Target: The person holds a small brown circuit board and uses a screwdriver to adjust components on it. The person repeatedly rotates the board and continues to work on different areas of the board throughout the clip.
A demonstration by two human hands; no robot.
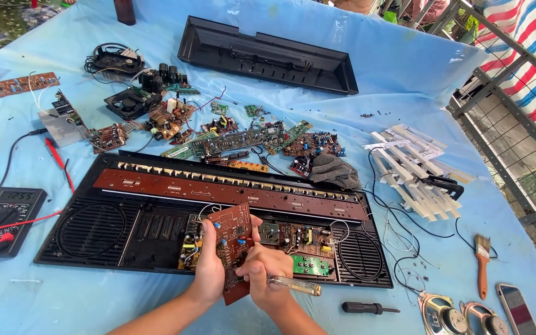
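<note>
Holding a brown board (234,248) upright over the open chassis (156,236), the left hand (209,267) clamps its fingers on the board's left edge. The right hand (265,273) grips the board's lower right and a clear-handled screwdriver (296,285), pointing toward 3 o'clock. A multimeter (4,217) lies at 9 o'clock, a brush (482,263) at 3 o'clock.

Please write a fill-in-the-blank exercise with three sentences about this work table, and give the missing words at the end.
1. The left hand holds a reddish-brown circuit board over the long black opened plastic keyboard case, and it stands ____.
2. The right hand grips a screwdriver with a clear ____ handle.
3. The wooden-handled paintbrush lies on the ____ table cover.

Missing words: upright; yellow; blue
</note>
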